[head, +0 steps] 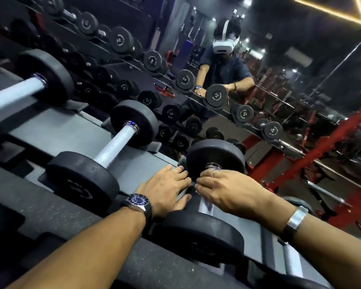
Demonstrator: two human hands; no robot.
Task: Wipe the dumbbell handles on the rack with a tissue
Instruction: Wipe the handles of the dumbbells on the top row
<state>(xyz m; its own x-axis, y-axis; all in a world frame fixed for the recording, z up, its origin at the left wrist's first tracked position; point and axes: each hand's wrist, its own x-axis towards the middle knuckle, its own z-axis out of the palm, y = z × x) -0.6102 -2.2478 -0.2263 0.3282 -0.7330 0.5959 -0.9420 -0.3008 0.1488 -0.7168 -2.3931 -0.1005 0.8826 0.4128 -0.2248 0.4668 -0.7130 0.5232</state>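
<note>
At lower centre, the right hand [227,190] curls around the silver knurled handle [205,206] of a black round-headed dumbbell [204,230] on the grey rack [71,132]. The left hand [165,189] rests spread beside it. Two more dumbbells lie to the left. No tissue is discernible.

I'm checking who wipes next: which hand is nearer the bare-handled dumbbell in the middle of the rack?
Left. The left hand rests on the rack beside that middle dumbbell; the right hand is farther off, over the handle of the neighbouring dumbbell.
</note>
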